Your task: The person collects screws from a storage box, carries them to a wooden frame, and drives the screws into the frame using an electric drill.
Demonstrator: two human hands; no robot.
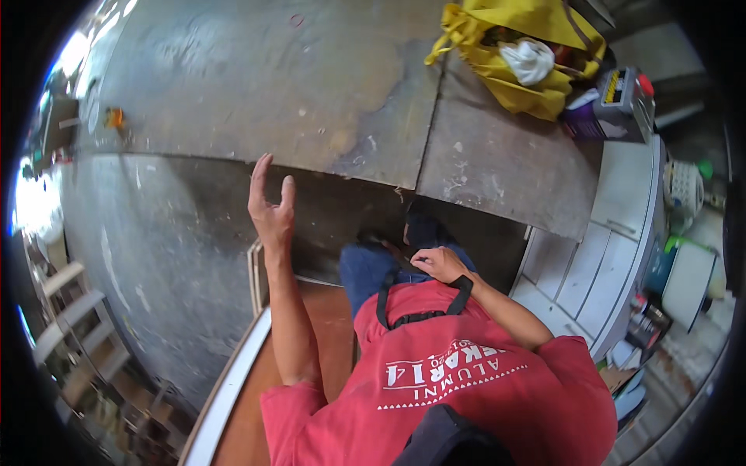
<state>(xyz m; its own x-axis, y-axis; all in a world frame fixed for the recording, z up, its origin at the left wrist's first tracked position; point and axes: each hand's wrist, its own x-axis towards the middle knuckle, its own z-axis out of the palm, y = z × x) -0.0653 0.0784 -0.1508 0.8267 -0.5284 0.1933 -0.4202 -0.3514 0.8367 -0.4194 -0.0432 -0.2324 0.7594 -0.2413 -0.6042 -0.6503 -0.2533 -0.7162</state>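
My left hand (272, 213) is raised in front of the near edge of the grey worktable (256, 85), fingers stretched up and thumb held apart, with nothing in it. Close to my waist, above the blue jeans (364, 272), my right hand (441, 264) has its fingers curled in. Whatever they may hold is hidden. A black strap (461, 295) passes by the right wrist, and a black belt pack or band (418, 317) lies across the front of the red shirt (482, 349).
A yellow bag (536, 85) with a white cloth (528, 60) sits at the far right of the table, beside a grey can (625, 101) with a red cap. A white cabinet (618, 194) stands to the right. Wooden racks (78, 311) are at the left. A reddish-brown board (330, 311) lies below my left arm.
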